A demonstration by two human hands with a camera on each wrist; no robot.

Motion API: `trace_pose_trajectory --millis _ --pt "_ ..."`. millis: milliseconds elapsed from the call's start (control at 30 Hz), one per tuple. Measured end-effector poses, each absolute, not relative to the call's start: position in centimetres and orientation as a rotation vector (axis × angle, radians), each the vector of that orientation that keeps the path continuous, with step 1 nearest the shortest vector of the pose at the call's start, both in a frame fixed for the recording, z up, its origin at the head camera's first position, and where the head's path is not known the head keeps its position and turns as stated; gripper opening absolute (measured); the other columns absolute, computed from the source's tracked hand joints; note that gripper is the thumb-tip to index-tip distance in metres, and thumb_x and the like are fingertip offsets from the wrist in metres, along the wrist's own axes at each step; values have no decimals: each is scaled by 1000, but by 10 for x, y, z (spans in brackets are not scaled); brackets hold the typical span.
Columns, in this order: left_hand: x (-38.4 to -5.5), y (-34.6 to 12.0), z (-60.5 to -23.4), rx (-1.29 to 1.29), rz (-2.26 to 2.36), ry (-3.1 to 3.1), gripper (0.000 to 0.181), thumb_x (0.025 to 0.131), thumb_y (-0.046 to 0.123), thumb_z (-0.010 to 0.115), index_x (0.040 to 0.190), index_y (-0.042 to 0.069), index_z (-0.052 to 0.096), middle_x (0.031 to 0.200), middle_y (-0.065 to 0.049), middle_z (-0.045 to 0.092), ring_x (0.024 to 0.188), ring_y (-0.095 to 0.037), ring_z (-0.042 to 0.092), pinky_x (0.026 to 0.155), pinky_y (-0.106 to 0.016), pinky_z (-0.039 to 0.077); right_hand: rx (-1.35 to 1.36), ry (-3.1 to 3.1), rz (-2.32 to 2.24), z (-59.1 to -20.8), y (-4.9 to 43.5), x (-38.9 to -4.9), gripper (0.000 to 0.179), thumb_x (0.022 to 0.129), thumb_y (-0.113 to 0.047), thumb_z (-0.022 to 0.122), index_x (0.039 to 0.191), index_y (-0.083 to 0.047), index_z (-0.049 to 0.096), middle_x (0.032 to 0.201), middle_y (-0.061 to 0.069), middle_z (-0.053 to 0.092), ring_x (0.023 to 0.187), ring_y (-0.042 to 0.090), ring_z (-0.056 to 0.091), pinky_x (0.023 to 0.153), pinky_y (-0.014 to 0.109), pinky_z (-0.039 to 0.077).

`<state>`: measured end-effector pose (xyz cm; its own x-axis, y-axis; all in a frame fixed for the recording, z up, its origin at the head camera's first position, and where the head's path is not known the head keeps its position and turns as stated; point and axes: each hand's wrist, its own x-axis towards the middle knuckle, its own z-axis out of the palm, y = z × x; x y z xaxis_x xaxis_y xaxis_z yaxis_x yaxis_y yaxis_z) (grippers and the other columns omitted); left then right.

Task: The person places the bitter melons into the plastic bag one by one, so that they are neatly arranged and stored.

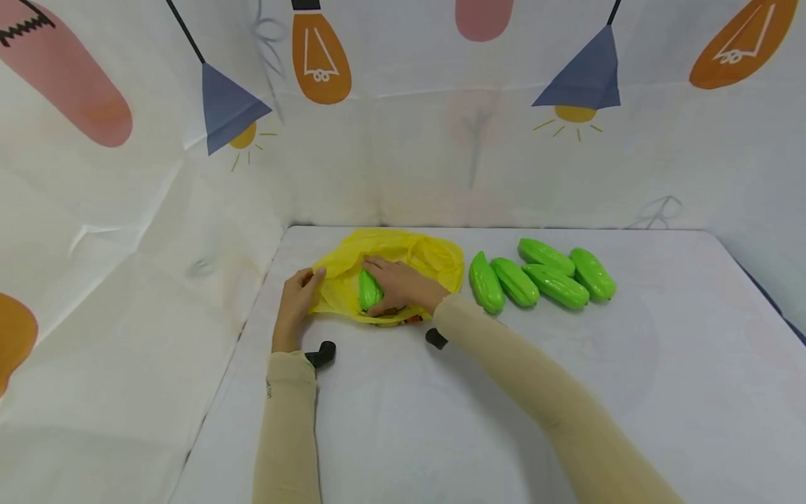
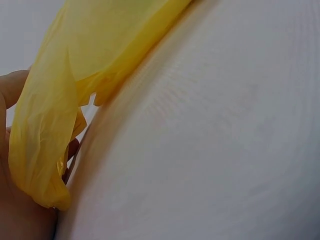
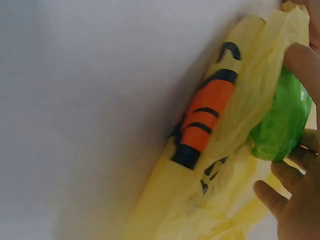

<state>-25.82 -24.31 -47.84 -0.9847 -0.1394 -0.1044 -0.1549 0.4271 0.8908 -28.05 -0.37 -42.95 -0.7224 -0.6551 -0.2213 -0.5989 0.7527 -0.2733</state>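
A thin yellow plastic bag lies on the table with its mouth spread. My left hand pinches the bag's left edge between thumb and fingers, and the left wrist view shows the yellow film bunched in that hand. At the bag's mouth, my right hand holds a glossy green ridged vegetable, cucumber-like in shape. In the right wrist view its thumb and fingers lie around the green vegetable, partly behind the bag's film. Whether other things lie inside the bag is hidden.
Several more green vegetables lie in a group to the right of the bag. The white table ends at a printed fabric wall behind, with another fabric side on the left. Orange and black print marks the bag.
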Motion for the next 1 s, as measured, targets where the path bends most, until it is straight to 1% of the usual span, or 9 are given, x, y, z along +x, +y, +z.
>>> trace_pose_trajectory --millis 133,333,567,767,1000 --pt "-257 -246 -476 -264 1609 2669 68 98 54 50 141 2 48 137 -19 51 116 -28 46 104 -40 37 -940 2623 -317 -429 -5 -281 106 80 -59 73 158 -19 14 166 -1 6 149 22 22 118 45 26" --pt "-258 -251 -475 -241 1590 2689 66 99 53 48 140 0 49 135 -21 52 113 -29 47 102 -40 37 -908 2620 -327 -428 -11 -279 106 81 -59 72 159 -20 12 166 -1 5 149 22 21 117 45 27" --pt "-258 -251 -479 -235 1585 2666 67 97 56 49 139 3 50 134 -18 53 112 -28 47 100 -39 38 -899 2633 -259 -434 -12 -279 107 81 -62 70 159 -20 10 166 -4 1 151 17 13 119 44 25" --pt "-258 -249 -479 -225 1580 2676 70 97 56 49 141 1 48 136 -20 52 115 -30 47 102 -41 37 -905 2650 -227 -432 -11 -279 106 81 -62 69 159 -19 10 166 -2 2 151 18 15 118 44 27" --pt "-254 -244 -475 -233 1553 2693 68 98 55 49 140 1 48 138 -20 50 119 -32 46 103 -44 37 -887 2658 -193 -428 -8 -275 106 83 -62 67 159 -19 8 166 -1 2 151 18 16 118 43 27"
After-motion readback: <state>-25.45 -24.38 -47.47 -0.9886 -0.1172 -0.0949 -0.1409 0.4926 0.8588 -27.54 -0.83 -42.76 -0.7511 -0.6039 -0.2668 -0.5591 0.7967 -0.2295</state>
